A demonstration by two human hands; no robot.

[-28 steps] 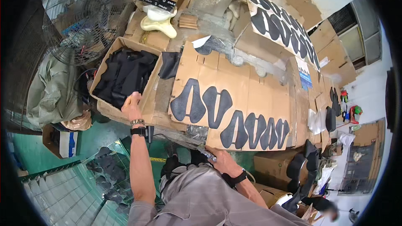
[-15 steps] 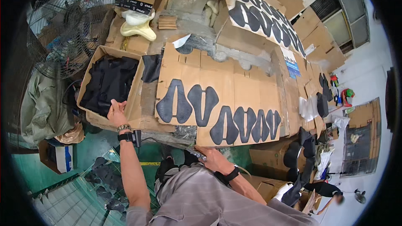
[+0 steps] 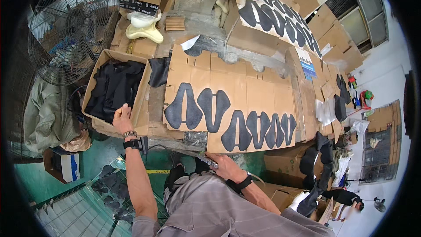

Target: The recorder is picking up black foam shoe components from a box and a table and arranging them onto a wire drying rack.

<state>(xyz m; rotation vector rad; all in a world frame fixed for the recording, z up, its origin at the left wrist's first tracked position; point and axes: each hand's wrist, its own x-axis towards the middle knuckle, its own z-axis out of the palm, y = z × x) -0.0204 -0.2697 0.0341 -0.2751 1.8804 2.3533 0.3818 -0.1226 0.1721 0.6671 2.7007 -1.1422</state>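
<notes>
One grip, my right hand (image 3: 228, 167), clamped a metal spray gun (image 3: 209, 162); my left hand (image 3: 123, 119) was at black sheets (image 3: 115, 85), hold unclear; light pinching seemed best.

Left hand (image 3: 122, 119) extends forward; right hand (image 3: 227, 167) curls.

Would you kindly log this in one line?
left hand: at brown cardboard box holding black pieces | right hand: gripping silvery metal tool
</notes>
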